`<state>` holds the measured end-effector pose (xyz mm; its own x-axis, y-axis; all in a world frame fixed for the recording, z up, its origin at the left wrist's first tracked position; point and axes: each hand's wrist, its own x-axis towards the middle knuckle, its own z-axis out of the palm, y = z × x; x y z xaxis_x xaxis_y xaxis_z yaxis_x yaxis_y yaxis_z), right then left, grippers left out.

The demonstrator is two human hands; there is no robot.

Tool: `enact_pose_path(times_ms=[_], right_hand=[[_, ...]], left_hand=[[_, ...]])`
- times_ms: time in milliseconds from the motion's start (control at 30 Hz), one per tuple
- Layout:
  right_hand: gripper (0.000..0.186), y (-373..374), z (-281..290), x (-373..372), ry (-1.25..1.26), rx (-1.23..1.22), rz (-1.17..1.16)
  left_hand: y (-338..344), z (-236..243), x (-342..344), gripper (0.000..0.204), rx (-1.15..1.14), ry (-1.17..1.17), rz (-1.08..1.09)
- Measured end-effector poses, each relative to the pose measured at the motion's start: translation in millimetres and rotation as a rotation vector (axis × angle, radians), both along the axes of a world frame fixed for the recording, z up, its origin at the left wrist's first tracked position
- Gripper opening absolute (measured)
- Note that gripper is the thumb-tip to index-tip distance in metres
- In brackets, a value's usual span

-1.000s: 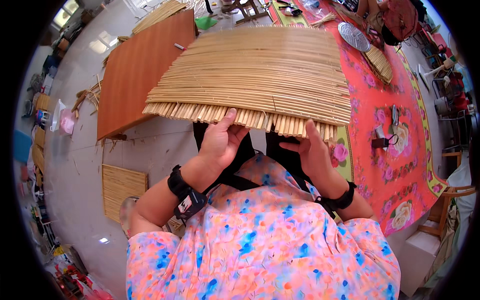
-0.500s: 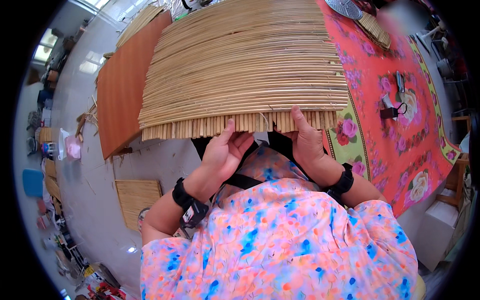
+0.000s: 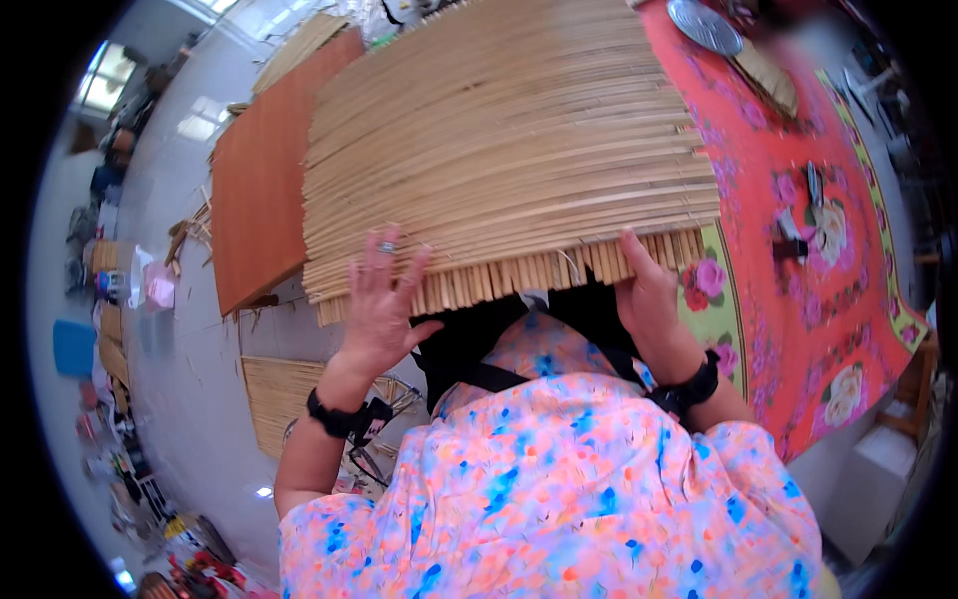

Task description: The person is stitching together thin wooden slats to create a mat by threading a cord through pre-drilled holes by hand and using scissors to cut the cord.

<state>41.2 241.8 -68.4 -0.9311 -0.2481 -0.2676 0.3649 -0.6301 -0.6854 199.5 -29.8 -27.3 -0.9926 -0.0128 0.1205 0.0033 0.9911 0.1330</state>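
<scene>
A large mat of straw-coloured reed stalks (image 3: pixel 499 150) spreads in front of me. Its upper stalks run from side to side, and the ends of a crosswise layer (image 3: pixel 499 284) stick out along the near edge. My left hand (image 3: pixel 374 304) is open, its spread fingers resting on the mat's near left part, with a ring on one finger. At the near right edge, my right hand (image 3: pixel 651 299) pinches the stalk ends, thumb on top and the other fingers mostly hidden below. A thin loose strand (image 3: pixel 569 265) curls from the edge between my hands.
An orange-brown board (image 3: pixel 264 190) stands left of the mat. To the right lies a red floral cloth (image 3: pixel 778 329) with a dark block-like tool (image 3: pixel 791 249) and a round metal disc (image 3: pixel 705 26). A smaller reed mat (image 3: pixel 274 399) lies on the floor at lower left.
My left hand has let go of the near edge, moved left and spread onto the mat. The right hand still grips the edge. The mat's near left corner sits lower in view.
</scene>
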Motion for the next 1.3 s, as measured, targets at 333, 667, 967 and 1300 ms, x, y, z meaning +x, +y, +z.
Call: enact_pose_path(times_ms=[333, 667, 967, 1300], right_hand=[[0.033, 65.2, 48.4, -53.0, 0.027, 0.052, -0.103], [0.037, 128.1, 162.4, -96.5, 0.512, 0.389, -0.322], [0.032, -17.7, 179.6, -132.7, 0.691, 0.78, 0.155], [0.031, -127.0, 169.7, -174.6, 0.646, 0.919, 0.533]], left_hand=[[32.0, 0.7, -79.1, 0.054, -0.079, 0.351, -0.206], [105.1, -4.5, -153.0, 0.054, 0.182, 0.65, -0.268], [124.5, -67.6, -119.2, 0.081, 0.393, 0.347, -0.04], [119.0, -60.5, -106.2, 0.086, 0.579, 0.187, 0.182]])
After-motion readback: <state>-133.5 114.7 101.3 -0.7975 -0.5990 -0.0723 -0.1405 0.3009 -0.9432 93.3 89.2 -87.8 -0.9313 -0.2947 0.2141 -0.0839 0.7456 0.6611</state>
